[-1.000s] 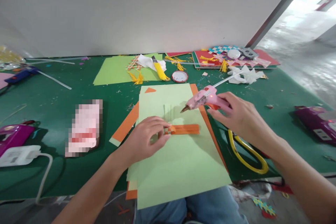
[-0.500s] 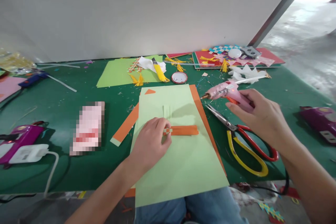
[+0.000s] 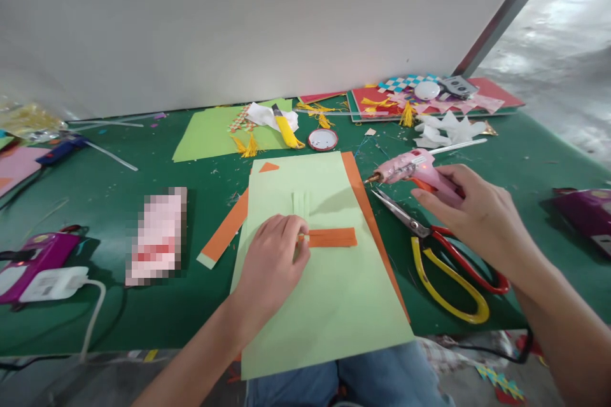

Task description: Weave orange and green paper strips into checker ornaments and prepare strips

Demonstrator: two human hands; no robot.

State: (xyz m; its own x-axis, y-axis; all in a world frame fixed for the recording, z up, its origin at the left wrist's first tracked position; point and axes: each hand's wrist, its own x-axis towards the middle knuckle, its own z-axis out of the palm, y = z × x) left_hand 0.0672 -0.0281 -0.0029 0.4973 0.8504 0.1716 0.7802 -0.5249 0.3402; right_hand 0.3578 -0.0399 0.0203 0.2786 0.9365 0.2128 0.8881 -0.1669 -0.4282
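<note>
So the green bench (image 3: 539, 168) runs right across the middle, backed by a plain greyish-white panel (image 3: 229, 25) up top. Its darker edge strip (image 3: 510, 9) slants down at upper right; past that it's shiny grey floor (image 3: 548, 54), pretty blown out by bright light near the corner.

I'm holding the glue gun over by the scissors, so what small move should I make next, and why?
Perhaps set the pink glue gun down on the green table: it occupies your right hand, its nozzle is away from the orange strips, and only your left hand is on them. A free right hand could help steady them.
</note>
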